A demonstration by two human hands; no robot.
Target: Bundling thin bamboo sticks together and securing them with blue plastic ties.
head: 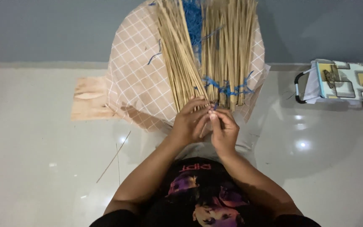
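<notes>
Two fans of thin tan sticks (181,54) lie on a checked peach cloth (137,80), tied together with blue string (227,88). My left hand (190,124) grips the near ends of the left fan of sticks. Beside it, my right hand (224,130) pinches a short end of the blue string at the sticks' base, its fingers closed. The two hands touch each other just below the stick ends.
A wooden board (90,98) pokes out from under the cloth at left. Loose thin sticks (114,157) lie on the glossy white floor. A white and gold bag with black handles (343,82) stands at right by the grey wall.
</notes>
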